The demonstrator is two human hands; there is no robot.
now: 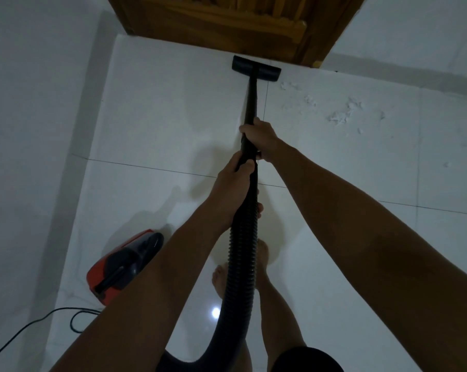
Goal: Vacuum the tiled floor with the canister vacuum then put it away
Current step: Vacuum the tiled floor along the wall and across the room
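Note:
A black vacuum wand (251, 98) runs forward to a flat black floor nozzle (256, 67) lying on the white tiled floor (160, 124) just before a wooden door. My right hand (259, 136) grips the wand higher up. My left hand (233, 183) holds it just below, where the ribbed black hose (243, 259) begins. The hose curves down past my bare feet. The red and black canister (122, 267) sits on the floor at my lower left.
The wooden door (227, 25) closes the far end. White walls stand left and right. White paper scraps (342, 114) lie scattered on the tiles right of the nozzle. A black power cord (39, 320) trails from the canister toward the lower left.

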